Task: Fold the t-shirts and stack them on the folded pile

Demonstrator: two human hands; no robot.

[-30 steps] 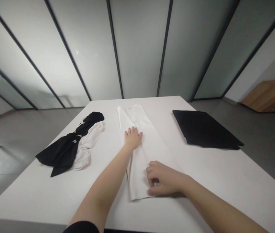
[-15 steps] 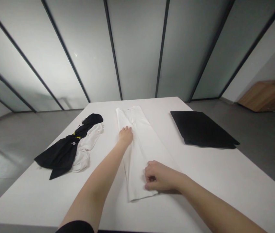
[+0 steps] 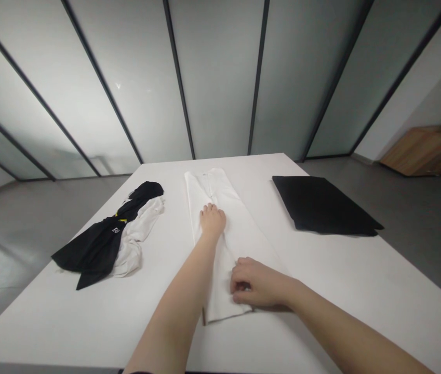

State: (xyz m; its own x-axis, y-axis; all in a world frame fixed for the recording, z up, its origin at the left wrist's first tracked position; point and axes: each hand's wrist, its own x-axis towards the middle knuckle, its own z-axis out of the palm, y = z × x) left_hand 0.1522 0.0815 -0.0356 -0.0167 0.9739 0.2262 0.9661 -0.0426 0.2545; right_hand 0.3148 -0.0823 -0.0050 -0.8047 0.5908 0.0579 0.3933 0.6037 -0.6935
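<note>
White trousers [image 3: 239, 244] lie lengthwise on the white table [image 3: 68, 322], folded into a long narrow shape. My left hand [image 3: 212, 221] rests flat on their middle, fingers together and pointing away from me. My right hand [image 3: 253, 283] sits near the trousers' lower end, with curled fingers gathering the fabric at the right edge. Part of the cloth under that hand is hidden. To the left lies a crumpled black garment [image 3: 97, 244] with a small yellow mark, tangled with a white garment [image 3: 132, 254]. Neither hand touches them.
A flat black cloth [image 3: 321, 205] lies on the table's right side. Frosted glass panels with dark frames [image 3: 220, 78] stand behind the table, with a grey floor [image 3: 418, 244] around it. A wooden cabinet [image 3: 426, 150] stands at the far right.
My left hand has slid slightly right across the trousers since half a second ago. My right hand stays on the lower end, and the view has shifted slightly.
</note>
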